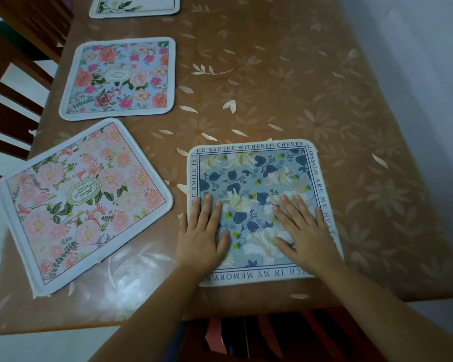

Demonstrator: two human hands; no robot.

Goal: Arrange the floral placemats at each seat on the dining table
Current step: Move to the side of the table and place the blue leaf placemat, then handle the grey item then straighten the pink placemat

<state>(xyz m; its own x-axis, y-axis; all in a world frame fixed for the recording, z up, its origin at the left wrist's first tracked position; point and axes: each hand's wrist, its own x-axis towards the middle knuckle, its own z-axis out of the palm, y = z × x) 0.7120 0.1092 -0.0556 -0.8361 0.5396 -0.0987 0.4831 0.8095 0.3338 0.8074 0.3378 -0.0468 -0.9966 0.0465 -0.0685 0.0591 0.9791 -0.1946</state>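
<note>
A blue-grey floral placemat with a lettered border lies flat at the near end of the dining table. My left hand rests flat on its left part, fingers spread. My right hand presses flat on its right part, fingers apart. Neither hand grips anything. A pale pink floral placemat lies rotated askew near the table's left corner. Further along the left edge sits a placemat with bright pink and coral roses. A white placemat is cut off by the top of the view.
The table has a brown, shiny cover with a leaf pattern. Dark wooden chairs stand along the left side. A chair back shows below the near edge. A pale wall runs along the right side.
</note>
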